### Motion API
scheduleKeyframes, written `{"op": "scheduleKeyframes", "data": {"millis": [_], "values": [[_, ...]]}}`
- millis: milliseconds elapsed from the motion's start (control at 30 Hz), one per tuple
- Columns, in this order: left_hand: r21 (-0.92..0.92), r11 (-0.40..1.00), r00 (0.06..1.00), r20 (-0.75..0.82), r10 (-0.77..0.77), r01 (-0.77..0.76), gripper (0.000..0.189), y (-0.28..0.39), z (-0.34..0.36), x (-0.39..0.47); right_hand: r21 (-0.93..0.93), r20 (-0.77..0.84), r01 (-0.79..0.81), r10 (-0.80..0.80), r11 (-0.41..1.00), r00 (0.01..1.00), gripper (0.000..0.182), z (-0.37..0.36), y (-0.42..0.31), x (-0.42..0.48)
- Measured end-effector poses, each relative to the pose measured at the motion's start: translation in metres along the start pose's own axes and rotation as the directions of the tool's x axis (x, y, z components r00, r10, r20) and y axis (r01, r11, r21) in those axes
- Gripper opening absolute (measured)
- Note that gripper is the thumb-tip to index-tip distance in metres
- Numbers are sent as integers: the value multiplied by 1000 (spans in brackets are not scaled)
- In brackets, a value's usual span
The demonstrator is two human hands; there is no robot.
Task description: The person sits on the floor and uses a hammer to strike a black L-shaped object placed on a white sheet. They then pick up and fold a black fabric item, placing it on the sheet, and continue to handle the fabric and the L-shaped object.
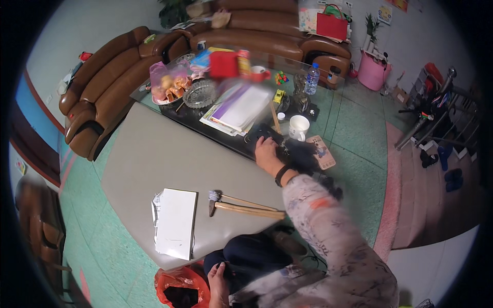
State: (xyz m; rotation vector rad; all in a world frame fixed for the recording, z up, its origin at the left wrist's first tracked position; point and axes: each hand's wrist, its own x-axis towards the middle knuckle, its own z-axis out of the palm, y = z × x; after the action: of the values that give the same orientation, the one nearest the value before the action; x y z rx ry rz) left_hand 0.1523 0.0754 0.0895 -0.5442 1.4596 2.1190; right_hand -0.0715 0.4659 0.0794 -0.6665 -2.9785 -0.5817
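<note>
My right hand reaches to the near edge of a glass coffee table, its fingers touching a dark item that I cannot identify. A white mug and a phone in a pink case are to its right. Low in the view, beside my knee, my left hand has thumb and finger together at a small dark thing. On the grey board before me lie a hammer with a wooden handle, a thin stick with a grey wrapped end, and white paper over printed paper.
A red plastic bag stands open below the board. The coffee table also holds stacked papers, a glass ashtray, a water bottle and a puzzle cube. Brown sofas stand beyond; steps are at right.
</note>
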Motion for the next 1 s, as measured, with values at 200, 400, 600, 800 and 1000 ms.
{"op": "scheduleKeyframes", "data": {"millis": [200, 400, 600, 800, 1000], "values": [[-54, 998, 999, -13, -40, 40, 14, -3, 3, -5, 12, -105, 71, -69, 997, 992, 48, 15, 10, 0], [-20, 999, 999, -13, -33, 33, 14, 1, 10, -8, 76, -437, 2, 32, 997, 899, 32, 26, 12, 11], [-60, 998, 1000, -8, -23, 22, 14, -1, 5, -4, 324, -389, -92, 221, 941, 895, 35, 20, 46, 25], [-60, 997, 999, 5, -39, 40, 14, -4, 0, -6, 782, -347, -1, 436, 623, 830, 52, -25, 90, 24], [-103, 995, 999, 32, -8, 11, 12, -2, 4, -9, 996, -86, 62, 470, 66, 879, 38, -57, 113, 12]]}}
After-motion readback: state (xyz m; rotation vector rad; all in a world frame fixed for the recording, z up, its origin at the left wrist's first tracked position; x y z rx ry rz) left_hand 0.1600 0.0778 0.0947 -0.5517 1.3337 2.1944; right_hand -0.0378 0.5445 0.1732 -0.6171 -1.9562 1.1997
